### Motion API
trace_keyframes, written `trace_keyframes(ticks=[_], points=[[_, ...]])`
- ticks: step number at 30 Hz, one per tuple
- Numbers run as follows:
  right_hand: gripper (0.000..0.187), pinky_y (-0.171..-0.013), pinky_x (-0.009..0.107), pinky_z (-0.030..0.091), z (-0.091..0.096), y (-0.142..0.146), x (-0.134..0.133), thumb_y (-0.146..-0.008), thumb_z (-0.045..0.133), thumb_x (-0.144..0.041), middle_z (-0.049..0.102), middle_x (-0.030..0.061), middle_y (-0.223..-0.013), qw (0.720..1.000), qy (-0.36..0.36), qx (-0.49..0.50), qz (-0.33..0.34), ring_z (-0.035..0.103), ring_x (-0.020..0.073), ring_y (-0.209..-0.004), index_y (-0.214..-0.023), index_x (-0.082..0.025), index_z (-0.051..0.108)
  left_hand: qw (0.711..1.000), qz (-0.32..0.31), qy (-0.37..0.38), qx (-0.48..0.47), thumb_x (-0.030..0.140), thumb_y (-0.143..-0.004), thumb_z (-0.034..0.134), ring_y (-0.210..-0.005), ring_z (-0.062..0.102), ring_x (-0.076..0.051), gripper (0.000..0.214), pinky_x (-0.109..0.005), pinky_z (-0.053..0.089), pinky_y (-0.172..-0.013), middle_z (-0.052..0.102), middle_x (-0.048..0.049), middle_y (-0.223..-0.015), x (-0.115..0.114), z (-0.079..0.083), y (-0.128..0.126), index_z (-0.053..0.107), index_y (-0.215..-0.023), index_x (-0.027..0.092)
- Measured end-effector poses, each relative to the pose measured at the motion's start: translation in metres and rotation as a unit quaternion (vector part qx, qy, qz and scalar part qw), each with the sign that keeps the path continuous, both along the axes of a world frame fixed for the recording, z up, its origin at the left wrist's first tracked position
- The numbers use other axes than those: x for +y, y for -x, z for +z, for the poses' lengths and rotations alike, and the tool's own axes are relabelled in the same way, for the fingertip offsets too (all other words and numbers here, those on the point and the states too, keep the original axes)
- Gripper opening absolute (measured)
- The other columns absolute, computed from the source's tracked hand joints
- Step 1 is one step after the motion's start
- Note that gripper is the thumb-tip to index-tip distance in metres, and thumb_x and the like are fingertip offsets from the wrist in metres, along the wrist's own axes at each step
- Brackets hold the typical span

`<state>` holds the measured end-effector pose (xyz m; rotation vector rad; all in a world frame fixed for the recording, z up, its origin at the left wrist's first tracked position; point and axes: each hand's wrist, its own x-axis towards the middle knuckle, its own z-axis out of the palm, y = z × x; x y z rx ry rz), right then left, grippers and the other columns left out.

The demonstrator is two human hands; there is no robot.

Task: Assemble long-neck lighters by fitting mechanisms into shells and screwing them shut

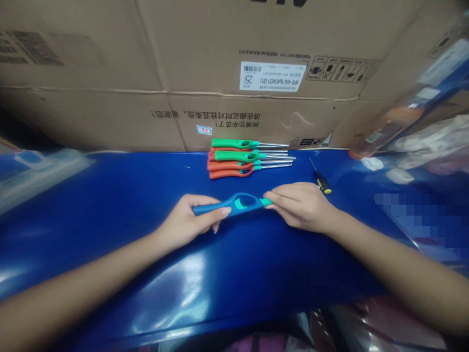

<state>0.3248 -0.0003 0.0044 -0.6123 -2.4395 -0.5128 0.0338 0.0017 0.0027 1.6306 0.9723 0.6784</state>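
Note:
A blue lighter with a long nozzle end and a turquoise trigger (229, 204) is held level between my hands, above the blue table. My left hand (190, 213) wraps its handle, the thumb lying along the side near the trigger. At the turquoise collar, the fingers of my right hand (302, 205) pinch the other end and hide whatever lies beyond it. Just behind are several green and orange lighters (234, 156) in a stack, their metal nozzles pointing right. A black and yellow screwdriver (322, 183) lies beyond my right hand.
A large cardboard box (128, 117) stands upright along the back of the blue table (146, 288). At the right are an orange bottle (388, 129) and blurred plastic bags (439, 146). A pale plastic tray (44, 173) sits at the left.

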Motion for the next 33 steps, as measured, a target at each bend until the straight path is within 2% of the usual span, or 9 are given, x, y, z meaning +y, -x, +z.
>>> trace_keyframes(ticks=[9, 13, 15, 17, 19, 22, 25, 28, 33], points=[[0.018, -0.056, 0.028, 0.048, -0.007, 0.003, -0.001, -0.099, 0.052, -0.022, 0.074, 0.0061, -0.083, 0.995, 0.081, -0.049, 0.0, 0.063, 0.0143, -0.062, -0.1, -0.013, 0.068, 0.996, 0.006, -0.073, 0.058, 0.04, -0.087, 0.071, -0.049, 0.05, -0.007, 0.03, -0.016, 0.039, -0.048, 0.061, 0.0023, -0.057, -0.009, -0.007, -0.002, 0.072, -0.073, 0.013], [0.017, -0.059, 0.028, 0.047, -0.01, 0.002, 0.002, -0.099, 0.055, -0.024, 0.075, 0.0068, -0.087, 0.997, 0.071, -0.032, -0.003, 0.067, 0.0155, -0.068, -0.101, -0.014, 0.069, 0.976, -0.013, -0.204, 0.07, 0.035, -0.089, 0.07, -0.063, 0.062, -0.01, 0.02, -0.019, 0.048, -0.06, 0.072, 0.0, -0.077, -0.002, -0.015, 0.001, 0.077, -0.093, 0.017], [0.017, -0.062, 0.028, 0.047, -0.009, 0.001, 0.004, -0.099, 0.055, -0.025, 0.076, 0.0071, -0.09, 0.997, 0.075, -0.021, -0.012, 0.069, 0.0163, -0.074, -0.104, -0.015, 0.068, 0.954, -0.038, -0.287, 0.081, 0.032, -0.092, 0.069, -0.079, 0.068, -0.013, 0.021, -0.02, 0.052, -0.075, 0.075, -0.0014, -0.094, 0.003, -0.018, 0.002, 0.076, -0.107, 0.02], [0.016, -0.064, 0.028, 0.047, -0.006, -0.002, 0.006, -0.099, 0.054, -0.026, 0.075, 0.0062, -0.091, 0.993, 0.105, -0.02, -0.04, 0.069, 0.017, -0.077, -0.104, -0.017, 0.067, 0.937, -0.054, -0.331, 0.103, 0.034, -0.095, 0.066, -0.087, 0.068, -0.014, 0.026, -0.022, 0.051, -0.082, 0.074, -0.002, -0.101, 0.007, -0.018, 0.002, 0.072, -0.117, 0.021], [0.014, -0.065, 0.028, 0.046, -0.001, -0.006, 0.009, -0.098, 0.054, -0.026, 0.073, 0.005, -0.09, 0.984, 0.157, -0.02, -0.083, 0.069, 0.0175, -0.078, -0.101, -0.018, 0.065, 0.929, -0.066, -0.334, 0.142, 0.035, -0.1, 0.057, -0.096, 0.067, -0.015, 0.034, -0.025, 0.051, -0.088, 0.069, -0.0046, -0.109, 0.009, -0.017, 0.001, 0.065, -0.13, 0.022], [0.013, -0.064, 0.028, 0.045, 0.004, -0.013, 0.014, -0.098, 0.055, -0.031, 0.07, 0.0029, -0.088, 0.962, 0.24, -0.03, -0.13, 0.066, 0.0172, -0.077, -0.096, -0.02, 0.061, 0.915, -0.07, -0.347, 0.192, 0.035, -0.103, 0.049, -0.106, 0.062, -0.02, 0.04, -0.033, 0.049, -0.096, 0.063, -0.009, -0.118, 0.01, -0.016, 0.0, 0.057, -0.138, 0.019], [0.017, -0.064, 0.028, 0.042, 0.005, -0.019, 0.019, -0.1, 0.052, -0.036, 0.068, 0.0022, -0.088, 0.945, 0.293, -0.072, -0.128, 0.064, 0.0172, -0.075, -0.097, -0.021, 0.059, 0.908, -0.054, -0.358, 0.211, 0.037, -0.1, 0.053, -0.107, 0.059, -0.024, 0.038, -0.038, 0.049, -0.096, 0.063, -0.009, -0.116, 0.01, -0.016, 0.0, 0.06, -0.133, 0.019], [0.018, -0.066, 0.029, 0.042, 0.003, -0.021, 0.021, -0.1, 0.051, -0.037, 0.067, 0.0029, -0.092, 0.935, 0.32, -0.086, -0.128, 0.063, 0.0184, -0.08, -0.1, -0.021, 0.058, 0.916, -0.045, -0.341, 0.204, 0.041, -0.097, 0.058, -0.105, 0.059, -0.024, 0.039, -0.038, 0.05, -0.094, 0.064, -0.0082, -0.114, 0.01, -0.016, 0.001, 0.062, -0.129, 0.02], [0.019, -0.074, 0.03, 0.046, 0.002, -0.021, 0.022, -0.095, 0.056, -0.034, 0.067, 0.0047, -0.104, 0.932, 0.341, -0.067, -0.105, 0.063, 0.0189, -0.09, -0.11, -0.022, 0.058, 0.913, -0.063, -0.346, 0.208, 0.041, -0.1, 0.052, -0.105, 0.059, -0.024, 0.036, -0.04, 0.049, -0.096, 0.062, -0.0092, -0.113, 0.012, -0.018, 0.004, 0.065, -0.125, 0.018]])
